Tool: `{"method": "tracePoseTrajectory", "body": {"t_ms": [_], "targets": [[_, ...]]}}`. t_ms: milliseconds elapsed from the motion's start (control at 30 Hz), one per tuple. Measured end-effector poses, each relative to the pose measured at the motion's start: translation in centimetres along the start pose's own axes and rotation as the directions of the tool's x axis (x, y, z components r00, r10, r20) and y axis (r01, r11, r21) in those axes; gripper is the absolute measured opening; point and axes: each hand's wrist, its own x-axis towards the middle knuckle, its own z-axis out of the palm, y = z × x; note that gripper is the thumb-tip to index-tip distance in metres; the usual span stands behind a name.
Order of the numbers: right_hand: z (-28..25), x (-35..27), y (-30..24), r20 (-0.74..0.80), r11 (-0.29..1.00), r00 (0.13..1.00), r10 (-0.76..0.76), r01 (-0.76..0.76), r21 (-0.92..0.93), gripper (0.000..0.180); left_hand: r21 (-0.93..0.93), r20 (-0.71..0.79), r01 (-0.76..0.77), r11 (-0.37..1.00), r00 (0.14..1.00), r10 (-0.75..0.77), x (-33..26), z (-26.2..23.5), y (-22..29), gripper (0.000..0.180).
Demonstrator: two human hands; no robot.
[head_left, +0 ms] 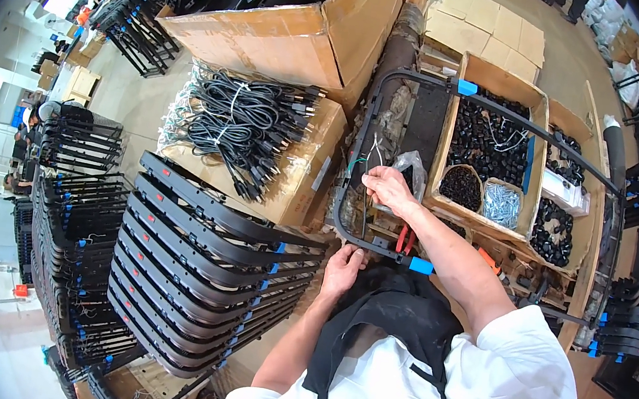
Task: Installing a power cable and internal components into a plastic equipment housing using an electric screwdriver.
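A black tubular frame (372,110) with rounded corners and blue end pieces lies across the bench in front of me. My right hand (392,190) is inside its left end, with thumb and fingers pinched on a thin wire (377,149) whose pale strands stick up past the fingertips. A bit of green wire (358,158) shows beside the frame's left side. My left hand (344,270) is closed at the frame's near left corner, fingertips on the tube. Red-handled pliers (405,240) lie just inside the near bar. A clear plastic bag (412,170) sits beyond my right hand.
Right of centre, a cardboard box (543,108) holds black plastic parts and a tub of screws (501,204). Bundled black cables (237,120) lie on a carton (309,167) at left. Stacked black frames (190,263) stand near left; a large carton (275,44) is behind.
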Motion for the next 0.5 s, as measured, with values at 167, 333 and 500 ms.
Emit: {"method": "tracePoseTrajectory", "body": {"t_ms": [167, 333, 500], "targets": [[-0.8, 0.6, 0.4, 0.069, 0.999, 0.997, 0.043, -0.043, 0.002, 0.024, -0.007, -0.05, 0.038, 0.999, 0.998, -0.039, -0.2, 0.6, 0.7, 0.023], [-2.9, 0.7, -0.7, 0.179, 0.996, 0.982, 0.068, -0.058, -0.064, 0.024, -0.049, -0.097, 0.062, 0.997, 0.993, -0.067, -0.4, 0.8, 0.1, 0.024], [-7.6, 1.0, -1.7, 0.124, 0.82, 0.989, 0.083, 0.003, -0.572, 0.019, -0.093, -0.118, 0.058, 0.994, 0.991, -0.069, 0.0, 0.6, -1.0, 0.025]]}}
